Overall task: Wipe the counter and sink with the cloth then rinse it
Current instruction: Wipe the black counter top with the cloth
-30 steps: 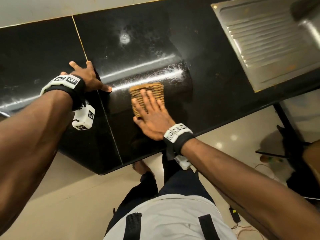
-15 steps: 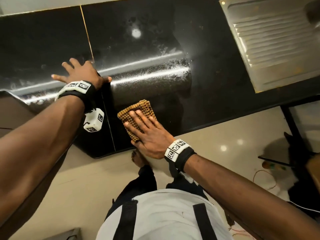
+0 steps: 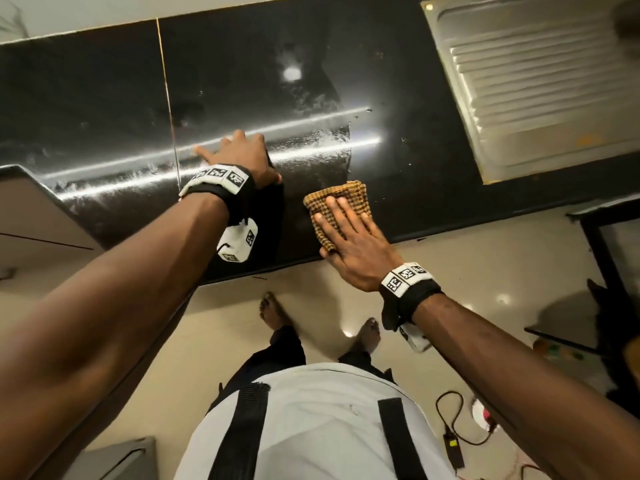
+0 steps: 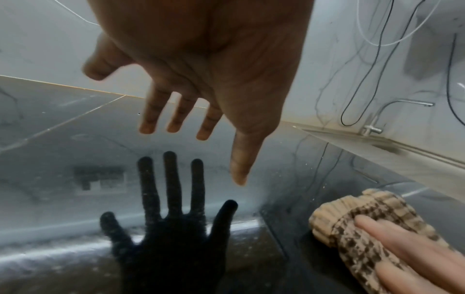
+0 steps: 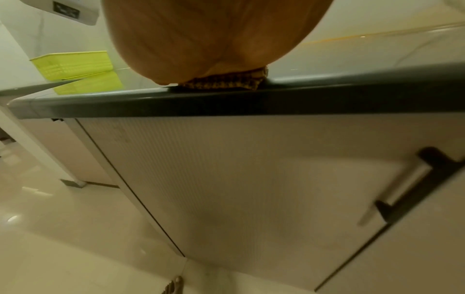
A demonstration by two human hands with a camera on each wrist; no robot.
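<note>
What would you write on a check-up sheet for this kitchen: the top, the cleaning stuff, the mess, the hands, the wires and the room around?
Surface: black counter, glossy, with wet streaks and smears left of the cloth.
Job's things: checked brown cloth, folded, flat near the counter's front edge; steel sink drainboard to the right; tap by the wall.
Clutter: small specks on the counter near the sink; yellow-green basket farther along the counter.
Hands: right hand presses the cloth with straight fingers; left hand spread open over the counter, holding nothing.
Cables: black cable with an adapter on the floor; thin wires along the wall.
Surroundings: beige floor tiles, cabinet door with a bar handle, bare feet below.
</note>
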